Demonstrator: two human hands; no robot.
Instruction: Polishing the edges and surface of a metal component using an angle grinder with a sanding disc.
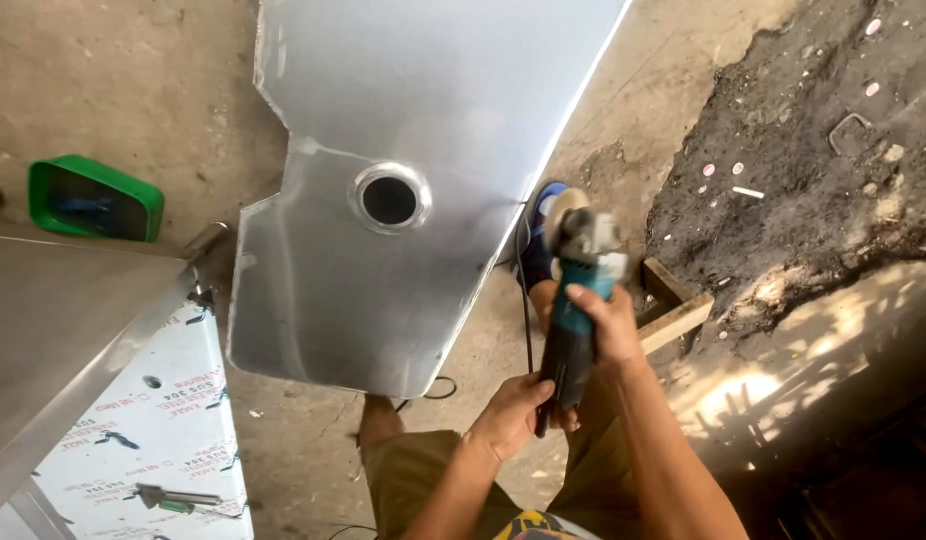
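Both hands are gripping a teal-bodied angle grinder (pixel 575 290) beside a brushed steel sink panel (pixel 403 180).

The right hand (pixel 605 325) is clenching the grinder's body, the left hand (pixel 513 412) is clasping its dark tail end — its worn round disc (pixel 561 215) is hanging off the metal.

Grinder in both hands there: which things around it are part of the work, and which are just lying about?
In use:
grinder, gripped by left hand and right hand
steel sink panel with drain hole, beside the disc
black cord

Lying about:
green tub
wooden blocks
small tool on the printed white sheet
bottle caps in the dirt
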